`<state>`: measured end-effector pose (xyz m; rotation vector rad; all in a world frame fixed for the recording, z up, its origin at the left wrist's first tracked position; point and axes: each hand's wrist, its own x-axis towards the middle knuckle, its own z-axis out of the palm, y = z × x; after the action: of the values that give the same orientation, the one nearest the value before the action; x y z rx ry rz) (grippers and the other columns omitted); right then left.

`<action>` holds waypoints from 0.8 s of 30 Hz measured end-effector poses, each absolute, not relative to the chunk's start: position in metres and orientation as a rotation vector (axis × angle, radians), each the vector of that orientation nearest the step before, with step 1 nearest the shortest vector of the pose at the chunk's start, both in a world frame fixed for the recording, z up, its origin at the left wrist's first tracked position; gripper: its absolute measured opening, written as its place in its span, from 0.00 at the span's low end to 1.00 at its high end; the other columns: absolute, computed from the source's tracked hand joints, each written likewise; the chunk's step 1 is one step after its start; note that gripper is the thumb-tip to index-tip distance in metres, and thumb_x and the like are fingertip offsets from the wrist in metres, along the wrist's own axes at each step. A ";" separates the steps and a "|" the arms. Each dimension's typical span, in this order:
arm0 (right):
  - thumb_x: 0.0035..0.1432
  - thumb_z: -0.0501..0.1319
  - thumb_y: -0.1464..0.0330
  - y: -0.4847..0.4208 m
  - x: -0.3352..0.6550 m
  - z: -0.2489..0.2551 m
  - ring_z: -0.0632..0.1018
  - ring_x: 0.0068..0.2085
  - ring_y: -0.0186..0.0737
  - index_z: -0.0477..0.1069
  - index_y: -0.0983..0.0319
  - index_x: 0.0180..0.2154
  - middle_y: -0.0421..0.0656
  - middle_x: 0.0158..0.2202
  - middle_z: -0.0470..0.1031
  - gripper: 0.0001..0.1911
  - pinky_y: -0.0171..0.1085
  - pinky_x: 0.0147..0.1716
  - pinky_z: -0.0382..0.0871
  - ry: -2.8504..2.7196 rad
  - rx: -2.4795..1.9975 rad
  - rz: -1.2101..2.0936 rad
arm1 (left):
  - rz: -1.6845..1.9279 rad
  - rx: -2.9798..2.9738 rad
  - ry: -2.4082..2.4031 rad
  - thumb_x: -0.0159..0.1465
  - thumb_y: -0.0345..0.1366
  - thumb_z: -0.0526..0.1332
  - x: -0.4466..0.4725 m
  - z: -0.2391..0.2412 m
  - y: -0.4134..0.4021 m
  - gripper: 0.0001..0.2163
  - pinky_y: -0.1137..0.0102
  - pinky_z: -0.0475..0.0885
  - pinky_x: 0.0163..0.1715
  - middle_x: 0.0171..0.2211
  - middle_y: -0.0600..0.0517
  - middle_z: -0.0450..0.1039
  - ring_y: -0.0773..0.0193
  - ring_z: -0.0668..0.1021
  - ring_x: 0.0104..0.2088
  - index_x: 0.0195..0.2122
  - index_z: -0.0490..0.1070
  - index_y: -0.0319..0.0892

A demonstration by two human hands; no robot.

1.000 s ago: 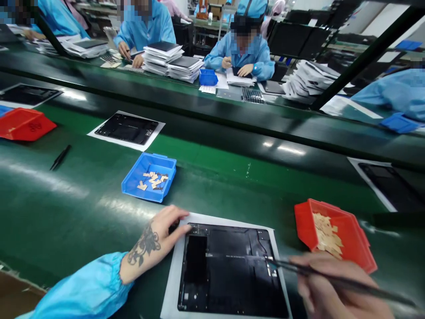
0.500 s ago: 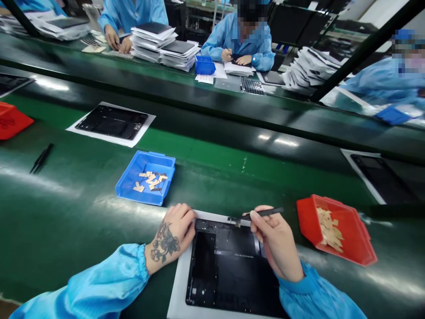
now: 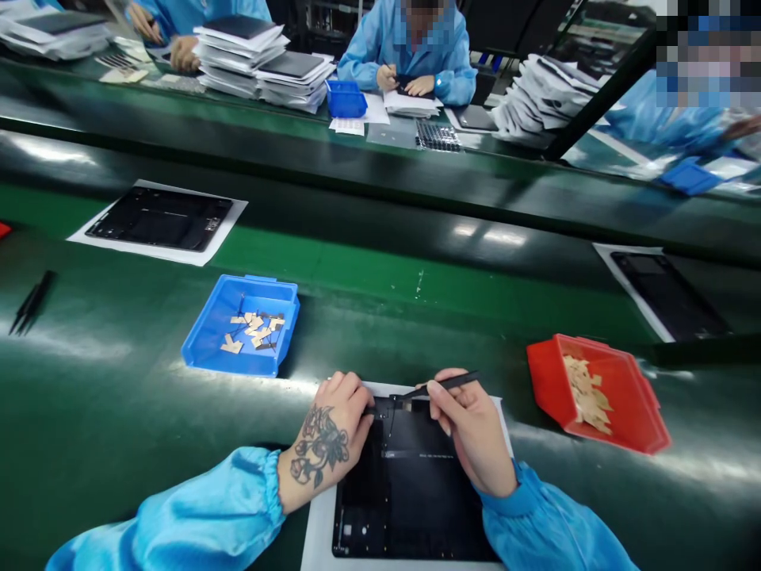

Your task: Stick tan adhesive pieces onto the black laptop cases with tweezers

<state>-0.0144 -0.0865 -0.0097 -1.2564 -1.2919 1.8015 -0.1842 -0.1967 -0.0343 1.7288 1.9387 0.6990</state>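
since half a second ago the view has slid rightward and down a little, so the blue tray (image 3: 241, 325) and red tray (image 3: 594, 392) sit further left in the picture, and both hands have drawn closer together at the far edge of the black panel (image 3: 410, 492). a second ago the right hand was low at the corner with the tool stretched out; now it is up at the panel's top edge.

the left hand (image 3: 333, 432), tattooed on its back, is curled with fingertips pressing the panel's upper left corner. the right hand (image 3: 469, 428) pinches slim black tweezers (image 3: 440, 386), their tips pointing left onto the panel's top rim, close to the left fingers.

the panel is flat, matte black, rectangular with recessed sections, lying on a white sheet (image 3: 318, 531) on the glossy green belt (image 3: 119, 412). both trays are hard shiny plastic with sloped walls, holding small tan cut pieces. a faint line of pale print crosses the panel, too small to read. sleeves are smooth light-blue fabric with gathered cuffs.
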 end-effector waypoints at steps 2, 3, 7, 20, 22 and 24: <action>0.53 0.68 0.61 -0.087 -0.015 -0.012 0.65 0.20 0.28 0.64 0.61 0.39 0.35 0.19 0.68 0.17 0.26 0.16 0.55 -1.294 -1.254 1.822 | 0.712 1.699 1.920 0.61 0.28 0.56 -0.185 -0.033 -0.196 0.04 0.62 0.63 0.37 0.34 0.50 0.66 0.58 0.67 0.37 0.32 0.68 0.41; 0.53 0.68 0.61 -0.087 -0.015 -0.013 0.65 0.20 0.28 0.64 0.61 0.38 0.35 0.19 0.68 0.17 0.26 0.16 0.55 -1.292 -1.256 1.829 | 0.719 1.698 1.912 0.61 0.28 0.56 -0.185 -0.033 -0.196 0.04 0.62 0.63 0.36 0.34 0.50 0.66 0.58 0.67 0.37 0.31 0.68 0.41; 0.51 0.69 0.60 -0.088 -0.016 -0.017 0.66 0.19 0.29 0.64 0.61 0.38 0.35 0.19 0.68 0.19 0.26 0.15 0.55 -1.275 -1.283 1.835 | 0.754 1.754 1.862 0.62 0.29 0.56 -0.189 -0.030 -0.198 0.05 0.62 0.63 0.36 0.34 0.49 0.66 0.58 0.67 0.37 0.32 0.70 0.42; 0.52 0.67 0.58 -0.089 -0.030 -0.015 0.65 0.19 0.28 0.65 0.62 0.36 0.35 0.19 0.69 0.18 0.26 0.15 0.55 -1.387 -1.328 1.868 | 0.855 2.279 1.671 0.67 0.26 0.50 -0.189 -0.041 -0.215 0.16 0.62 0.64 0.34 0.30 0.47 0.72 0.60 0.71 0.32 0.51 0.70 0.45; 0.53 0.66 0.58 -0.092 -0.032 -0.017 0.65 0.18 0.28 0.65 0.61 0.37 0.35 0.19 0.69 0.17 0.27 0.15 0.55 -1.469 -1.332 1.810 | 0.792 2.233 1.712 0.67 0.27 0.50 -0.189 -0.042 -0.218 0.15 0.63 0.63 0.31 0.28 0.47 0.71 0.60 0.71 0.31 0.51 0.71 0.43; 0.54 0.66 0.59 -0.095 -0.033 -0.020 0.67 0.19 0.29 0.65 0.61 0.36 0.35 0.19 0.69 0.15 0.29 0.17 0.57 -1.576 -1.316 1.712 | 0.748 2.270 1.708 0.67 0.28 0.51 -0.192 -0.045 -0.222 0.15 0.64 0.62 0.28 0.25 0.48 0.70 0.61 0.70 0.28 0.51 0.70 0.42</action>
<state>-0.0333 -0.0951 -0.0196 -1.3159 -1.5763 1.7124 -0.1917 -0.2216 -0.0447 2.2698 1.7077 0.7484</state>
